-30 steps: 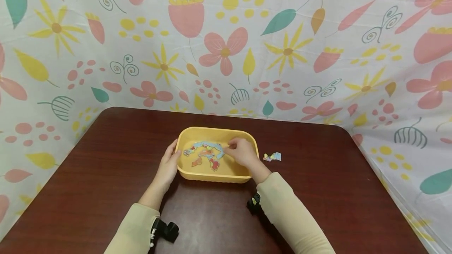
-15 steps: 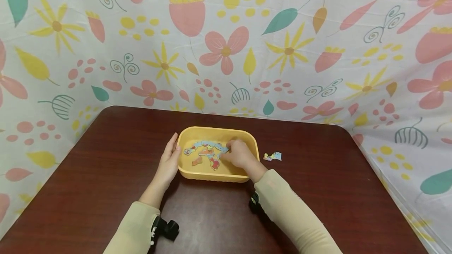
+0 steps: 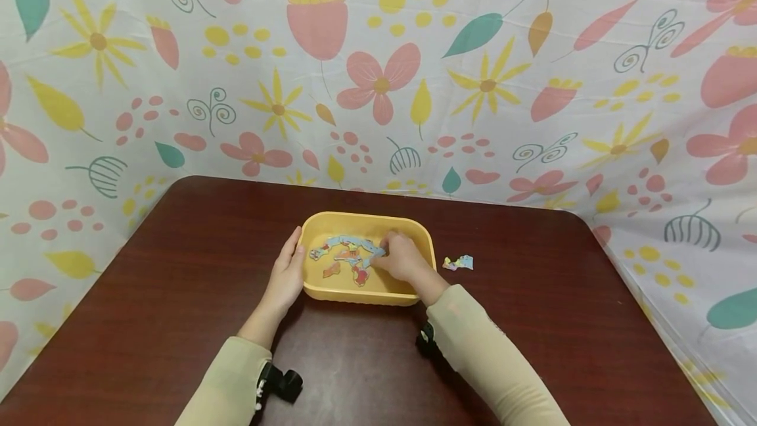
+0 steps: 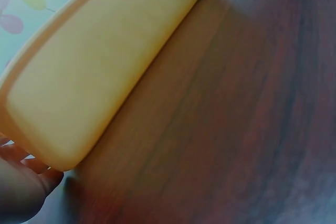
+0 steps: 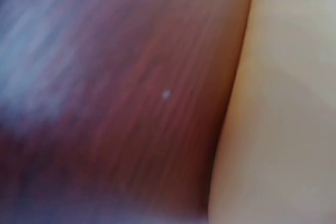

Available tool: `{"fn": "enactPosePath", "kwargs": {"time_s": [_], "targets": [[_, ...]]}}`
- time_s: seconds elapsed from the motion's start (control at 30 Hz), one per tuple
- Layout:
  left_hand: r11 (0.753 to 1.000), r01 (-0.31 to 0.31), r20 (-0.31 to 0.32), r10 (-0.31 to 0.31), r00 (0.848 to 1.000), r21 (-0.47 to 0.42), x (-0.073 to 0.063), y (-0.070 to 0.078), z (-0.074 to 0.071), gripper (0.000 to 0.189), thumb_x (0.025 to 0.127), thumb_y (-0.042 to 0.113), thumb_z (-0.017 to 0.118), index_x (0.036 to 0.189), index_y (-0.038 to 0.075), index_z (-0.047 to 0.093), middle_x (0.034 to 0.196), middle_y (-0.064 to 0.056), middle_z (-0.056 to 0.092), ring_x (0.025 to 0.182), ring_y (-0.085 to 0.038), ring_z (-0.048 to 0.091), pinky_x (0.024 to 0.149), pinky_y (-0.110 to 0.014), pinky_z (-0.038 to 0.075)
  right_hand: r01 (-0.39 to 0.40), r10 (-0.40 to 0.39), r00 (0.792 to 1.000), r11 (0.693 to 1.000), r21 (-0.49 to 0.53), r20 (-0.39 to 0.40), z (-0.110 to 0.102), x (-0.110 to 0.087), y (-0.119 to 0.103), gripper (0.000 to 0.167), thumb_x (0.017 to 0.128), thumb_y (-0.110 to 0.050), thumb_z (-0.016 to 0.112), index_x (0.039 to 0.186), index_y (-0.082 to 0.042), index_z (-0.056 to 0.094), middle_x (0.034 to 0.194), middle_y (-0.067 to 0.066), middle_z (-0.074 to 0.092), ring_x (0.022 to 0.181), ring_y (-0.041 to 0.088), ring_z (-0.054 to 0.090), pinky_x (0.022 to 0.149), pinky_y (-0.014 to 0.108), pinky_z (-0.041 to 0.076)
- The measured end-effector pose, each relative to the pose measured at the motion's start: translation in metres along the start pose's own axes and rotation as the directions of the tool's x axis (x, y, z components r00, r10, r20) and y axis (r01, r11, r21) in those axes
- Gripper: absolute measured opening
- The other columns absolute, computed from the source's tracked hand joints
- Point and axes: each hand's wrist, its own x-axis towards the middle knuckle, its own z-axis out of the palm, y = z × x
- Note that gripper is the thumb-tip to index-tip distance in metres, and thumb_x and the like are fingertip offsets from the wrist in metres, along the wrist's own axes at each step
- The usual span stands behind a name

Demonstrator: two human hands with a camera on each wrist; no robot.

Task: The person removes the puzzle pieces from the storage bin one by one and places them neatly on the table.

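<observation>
A yellow plastic tray [image 3: 361,296] holds several colourful irregular jigsaw puzzle pieces [image 3: 349,255], the blue ones forming an arch with orange and red ones below. My left hand [image 3: 286,278] rests along the tray's left wall, fingers straight; the left wrist view shows its fingers at the tray's end corner. Inside the tray at the right, my right hand [image 3: 402,258] has its fingers bent and pinches a blue puzzle piece [image 3: 376,254] at the right end of the arch. Its fingertips are partly hidden behind the hand. The right wrist view shows only the tray's outer wall [image 5: 283,103] and the table.
One more puzzle piece [image 3: 458,262], blue and yellow, lies on the table just right of the tray. The dark brown wooden table [image 3: 562,321] ends at the back against a flower-printed cloth [image 3: 378,84].
My right hand has moved slightly down and left in the tray, and the blue piece at its fingertips has turned and shifted right. The left hand stays at the tray's side.
</observation>
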Motion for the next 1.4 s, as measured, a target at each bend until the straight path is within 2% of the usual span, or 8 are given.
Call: {"fn": "enactPosePath", "kwargs": {"time_s": [0.2,0.33,0.47,0.6,0.8,1.1,1.27,1.4], "targets": [[1.0,0.017,0.016,-0.017,1.0,-0.014,0.0,0.0,0.001,0.05,0.104,0.022,0.031,0.152,0.021,0.019,0.158,-0.007,0.018,0.142,-0.028,0.023,0.115,-0.047,0.022,-0.034,0.031,0.999,0.989,0.146,0.023,-0.006,-0.003,0.0,0.023,0.084,-0.017,0.07,0.098,-0.003,0.059,0.086,0.007,0.058,0.071,0.017,0.052,0.061,0.025,0.041],[0.999,0.03,0.019,-0.03,0.999,-0.033,0.0,-0.002,0.003,0.05,0.104,0.022,0.032,0.152,0.023,0.02,0.157,-0.009,0.019,0.139,-0.031,0.03,0.112,-0.048,0.027,-0.049,0.042,0.998,0.972,0.229,0.037,-0.008,-0.004,0.001,0.018,0.087,-0.016,0.067,0.097,-0.004,0.059,0.086,0.008,0.06,0.064,0.017,0.056,0.055,0.025,0.043],[0.998,0.036,0.018,-0.035,0.999,-0.054,0.0,-0.003,0.005,0.05,0.104,0.022,0.033,0.152,0.022,0.02,0.156,-0.011,0.021,0.132,-0.033,0.039,0.107,-0.049,0.034,-0.035,0.024,0.999,0.956,0.293,0.04,-0.009,-0.006,0.004,0.013,0.089,-0.014,0.065,0.096,-0.004,0.06,0.081,0.009,0.061,0.062,0.02,0.059,0.051,0.027,0.046],[0.998,0.034,0.015,-0.033,0.999,-0.059,0.0,-0.003,0.006,0.051,0.103,0.019,0.035,0.152,0.02,0.02,0.157,-0.011,0.02,0.132,-0.033,0.038,0.107,-0.049,0.035,-0.019,0.009,0.999,0.95,0.313,0.032,-0.012,-0.007,0.005,0.012,0.09,-0.013,0.063,0.096,-0.003,0.061,0.079,0.01,0.063,0.065,0.022,0.061,0.051,0.027,0.047],[0.998,0.032,-0.005,-0.032,0.999,-0.055,0.0,-0.001,0.007,0.052,0.102,0.015,0.037,0.152,0.02,0.021,0.158,-0.007,0.016,0.14,-0.029,0.025,0.109,-0.048,0.032,0.027,-0.029,1.0,0.942,0.335,0.001,-0.019,-0.01,0.006,0.014,0.091,-0.013,0.062,0.097,0.0,0.06,0.08,0.015,0.065,0.07,0.027,0.064,0.052,0.026,0.046],[0.999,0.023,-0.023,-0.024,0.999,-0.048,0.0,0.001,0.007,0.053,0.101,0.012,0.039,0.151,0.019,0.023,0.157,-0.008,0.02,0.139,-0.028,0.026,0.109,-0.047,0.032,0.105,-0.081,0.993,0.926,0.362,-0.083,-0.033,-0.018,0.015,0.016,0.093,-0.019,0.061,0.1,-0.004,0.061,0.089,0.02,0.067,0.079,0.031,0.067,0.061,0.029,0.052],[0.998,0.026,-0.022,-0.027,0.999,-0.049,0.001,0.001,0.006,0.052,0.102,0.013,0.038,0.151,0.019,0.023,0.157,-0.008,0.018,0.138,-0.028,0.028,0.108,-0.047,0.033,0.1,-0.05,0.99,0.908,0.408,-0.131,-0.041,-0.026,0.019,0.017,0.092,-0.019,0.062,0.101,-0.005,0.061,0.095,0.022,0.068,0.079,0.029,0.067,0.064,0.031,0.054],[0.998,0.036,-0.017,-0.037,0.999,-0.044,0.001,0.0,0.005,0.053,0.102,0.013,0.038,0.151,0.019,0.022,0.157,-0.008,0.018,0.137,-0.029,0.03,0.107,-0.048,0.035,0.1,-0.016,0.984,0.872,0.479,-0.177,-0.044,-0.033,0.027,0.018,0.091,-0.018,0.063,0.101,-0.004,0.062,0.094,0.023,0.068,0.076,0.027,0.068,0.061,0.031,0.053]]}}
